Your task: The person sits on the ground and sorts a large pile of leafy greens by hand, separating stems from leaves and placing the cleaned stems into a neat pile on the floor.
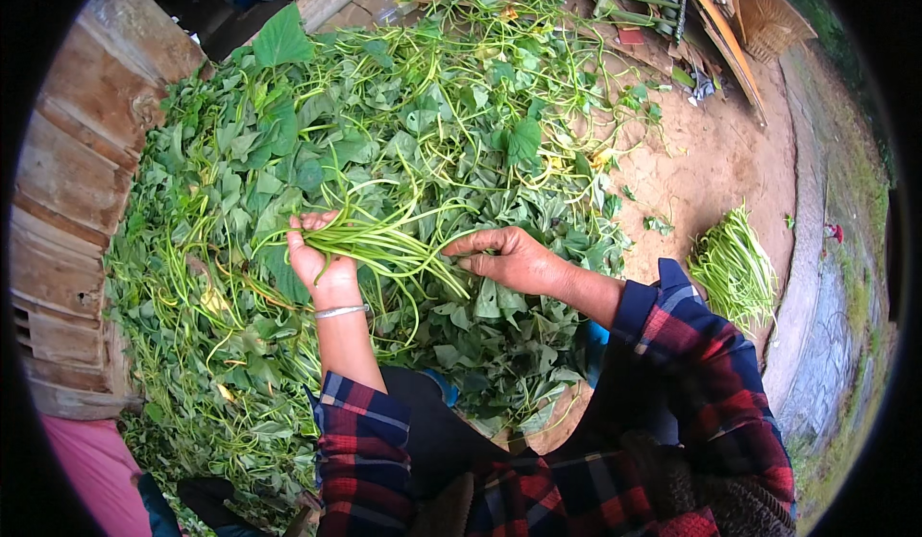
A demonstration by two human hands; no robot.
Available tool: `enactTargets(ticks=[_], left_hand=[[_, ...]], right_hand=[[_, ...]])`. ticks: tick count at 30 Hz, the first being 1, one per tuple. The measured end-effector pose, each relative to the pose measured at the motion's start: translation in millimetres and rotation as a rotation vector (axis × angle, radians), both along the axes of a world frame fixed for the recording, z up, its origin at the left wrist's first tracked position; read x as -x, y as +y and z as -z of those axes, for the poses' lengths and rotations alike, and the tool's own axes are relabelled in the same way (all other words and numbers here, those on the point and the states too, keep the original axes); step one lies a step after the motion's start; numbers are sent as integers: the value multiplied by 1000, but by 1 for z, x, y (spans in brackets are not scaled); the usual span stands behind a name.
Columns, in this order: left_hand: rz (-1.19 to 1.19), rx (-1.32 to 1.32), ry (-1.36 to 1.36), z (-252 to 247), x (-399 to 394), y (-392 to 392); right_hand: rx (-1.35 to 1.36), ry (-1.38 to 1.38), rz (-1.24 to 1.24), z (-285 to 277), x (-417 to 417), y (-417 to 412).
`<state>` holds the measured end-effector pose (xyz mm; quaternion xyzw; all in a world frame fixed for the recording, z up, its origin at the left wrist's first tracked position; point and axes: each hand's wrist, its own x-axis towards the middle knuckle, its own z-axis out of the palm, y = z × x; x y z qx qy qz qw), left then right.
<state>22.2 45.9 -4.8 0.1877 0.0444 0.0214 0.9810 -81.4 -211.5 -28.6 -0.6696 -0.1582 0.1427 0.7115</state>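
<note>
My left hand, palm up with a metal bangle on the wrist, is closed around a bundle of long green leaf stems. The stems fan out to the right, stripped of leaves. At their loose ends, my right hand pinches one thin stem between thumb and forefinger. Beneath both hands spreads a large heap of leafy vines, which look like sweet potato vines. A separate pile of bare green stems lies on the ground beyond my right elbow.
Wooden panelling borders the heap on the left. Cardboard and scrap lie at the back right beside a woven basket. A concrete edge runs along the right. Pink cloth and dark clothing, possibly another person's, show at lower left.
</note>
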Motion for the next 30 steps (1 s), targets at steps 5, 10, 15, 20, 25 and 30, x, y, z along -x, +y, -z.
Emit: enactTargets(ticks=[5, 10, 15, 20, 25, 30], left_hand=[[-2, 0, 23, -4, 4, -18], [-4, 6, 53, -8, 7, -26], [-14, -22, 74, -8, 5, -26], [-11, -27, 35, -9, 5, -23], [46, 2, 27, -15, 10, -36], [86, -4, -27, -14, 15, -40]], right_hand=[[-117, 35, 18, 4, -4, 14], [23, 42, -122, 8, -6, 15], [83, 10, -171, 7, -7, 8], [-36, 48, -68, 6, -14, 2], [254, 125, -45, 1, -12, 3], [1223, -133, -291, -27, -7, 16]])
